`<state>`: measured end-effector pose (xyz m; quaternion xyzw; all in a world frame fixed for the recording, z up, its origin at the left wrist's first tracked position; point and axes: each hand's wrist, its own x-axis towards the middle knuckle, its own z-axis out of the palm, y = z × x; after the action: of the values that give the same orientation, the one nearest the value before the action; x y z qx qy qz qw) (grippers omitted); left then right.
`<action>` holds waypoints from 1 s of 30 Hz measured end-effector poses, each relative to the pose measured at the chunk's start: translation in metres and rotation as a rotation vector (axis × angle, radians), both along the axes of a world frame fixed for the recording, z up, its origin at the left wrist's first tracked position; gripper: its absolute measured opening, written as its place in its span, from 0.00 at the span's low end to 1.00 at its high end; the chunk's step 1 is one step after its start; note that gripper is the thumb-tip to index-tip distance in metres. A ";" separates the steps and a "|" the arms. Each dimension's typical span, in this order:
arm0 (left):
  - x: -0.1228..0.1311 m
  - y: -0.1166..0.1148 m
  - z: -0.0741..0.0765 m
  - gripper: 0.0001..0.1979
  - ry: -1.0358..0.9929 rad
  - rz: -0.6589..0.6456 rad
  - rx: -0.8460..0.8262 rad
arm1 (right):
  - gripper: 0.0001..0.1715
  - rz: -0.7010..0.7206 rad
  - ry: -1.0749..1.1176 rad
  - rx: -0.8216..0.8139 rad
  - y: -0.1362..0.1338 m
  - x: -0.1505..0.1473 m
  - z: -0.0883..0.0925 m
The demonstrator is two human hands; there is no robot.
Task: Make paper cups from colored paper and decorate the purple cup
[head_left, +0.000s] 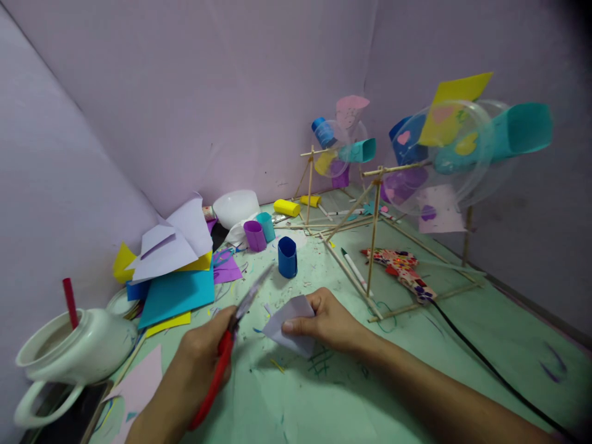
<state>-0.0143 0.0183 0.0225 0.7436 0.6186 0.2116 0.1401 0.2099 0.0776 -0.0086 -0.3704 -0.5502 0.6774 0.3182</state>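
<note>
My left hand (197, 354) is closed round red-handled scissors (225, 354), whose blades point up and away over the table. Between the thumb and fingers of my right hand (326, 320) is a small pale lilac piece of paper (289, 311). The scissor blades and the paper are apart. Just beyond both hands a dark blue paper tube (287, 259) stands upright. Farther back are a purple paper tube (254, 236) and a teal paper tube (265, 227), side by side.
At right stand two stick frames carrying clear wheels (453, 154) with coloured paper cups. A patterned glue gun (402, 268) with a black cord and a marker (355, 269) lie there. Stacked paper (180, 296) and a white teapot (92, 345) are at left; a white bowl (237, 208) is behind.
</note>
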 end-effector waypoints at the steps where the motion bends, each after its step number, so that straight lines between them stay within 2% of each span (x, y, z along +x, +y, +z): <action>1: -0.005 0.004 0.000 0.13 0.033 0.066 0.002 | 0.14 -0.007 0.003 -0.008 0.001 0.000 0.000; 6: -0.036 0.023 0.001 0.17 0.409 0.438 -0.224 | 0.15 -0.078 0.037 -0.041 0.004 0.000 -0.004; 9: -0.052 0.032 -0.002 0.21 0.386 0.517 -0.272 | 0.18 -0.099 0.060 -0.072 0.002 -0.001 -0.007; 13: -0.063 0.037 -0.001 0.28 0.323 0.585 -0.234 | 0.20 -0.116 0.095 -0.092 0.002 -0.004 -0.013; 15: -0.057 0.035 0.001 0.29 0.287 0.633 -0.168 | 0.21 -0.132 0.120 -0.082 0.002 -0.005 -0.017; 17: -0.040 0.031 0.001 0.29 0.222 0.654 -0.070 | 0.23 -0.148 0.151 -0.064 0.003 -0.007 -0.019; 18: -0.027 0.028 0.000 0.28 0.161 0.646 -0.031 | 0.24 -0.154 0.168 -0.055 0.002 -0.008 -0.020; 19: -0.013 0.024 -0.002 0.28 0.055 0.583 -0.032 | 0.25 -0.159 0.182 -0.046 0.002 -0.009 -0.020; 21: 0.019 0.017 -0.008 0.30 -0.460 0.247 -0.208 | 0.29 -0.162 0.214 -0.035 -0.001 -0.010 -0.018; 22: 0.033 0.014 -0.011 0.29 -0.647 0.081 -0.283 | 0.30 -0.149 0.243 -0.023 -0.003 -0.011 -0.016; 23: 0.046 0.011 -0.014 0.30 -0.773 -0.066 -0.340 | 0.31 -0.120 0.277 0.002 -0.005 -0.011 -0.014; 24: 0.056 0.010 -0.017 0.31 -0.858 -0.138 -0.361 | 0.29 -0.083 0.309 0.042 -0.006 -0.011 -0.012; 26: 0.068 0.009 -0.020 0.30 -0.941 -0.168 -0.377 | 0.25 0.000 0.344 0.135 -0.009 -0.011 -0.009; 28: 0.071 0.009 -0.023 0.26 -0.947 -0.123 -0.367 | 0.23 0.060 0.317 0.209 -0.010 -0.011 -0.009; 30: 0.069 0.011 -0.026 0.20 -0.915 -0.057 -0.327 | 0.25 0.082 0.262 0.275 -0.010 -0.010 -0.009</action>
<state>0.0545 0.0291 -0.0031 0.5589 0.4982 0.4131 0.5185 0.1995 0.0679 -0.0174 -0.2092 -0.6061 0.6505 0.4071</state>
